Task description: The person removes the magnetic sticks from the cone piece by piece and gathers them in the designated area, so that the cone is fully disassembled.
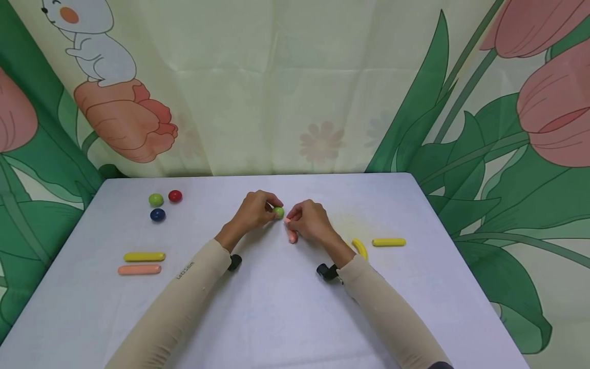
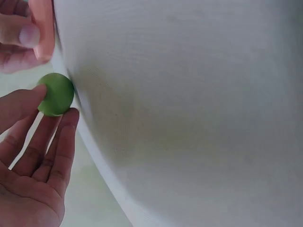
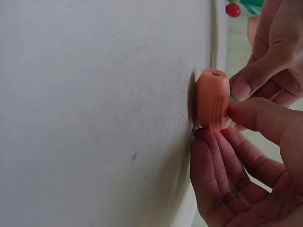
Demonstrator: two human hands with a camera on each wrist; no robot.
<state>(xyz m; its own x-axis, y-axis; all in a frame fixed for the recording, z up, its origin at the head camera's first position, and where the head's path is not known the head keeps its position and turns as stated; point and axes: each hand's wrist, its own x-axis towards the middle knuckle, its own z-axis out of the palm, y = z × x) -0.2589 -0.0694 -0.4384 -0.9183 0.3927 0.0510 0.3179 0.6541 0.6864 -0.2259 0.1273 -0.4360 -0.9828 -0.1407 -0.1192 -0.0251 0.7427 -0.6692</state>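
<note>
Near the middle of the white table, my left hand [image 1: 257,210] pinches a green ball [image 1: 278,212] between thumb and fingers. Just right of it, my right hand [image 1: 311,221] holds a salmon-pink toy stick [image 1: 292,237] by its far part; the near end shows below the fingers. In the right wrist view the pink stick [image 3: 212,101] is seen end-on, with grooves along its side and a small dark spot in its end. The left wrist view shows the green ball [image 2: 57,94] beside the stick [image 2: 43,29], a small gap between them.
At the left back lie a green ball [image 1: 155,200], a red ball [image 1: 175,196] and a blue ball [image 1: 157,215]. Nearer are a yellow stick [image 1: 144,257] and a pink stick [image 1: 139,269]. Right of my right wrist are a curved yellow piece [image 1: 360,249] and a straight yellow stick [image 1: 388,242].
</note>
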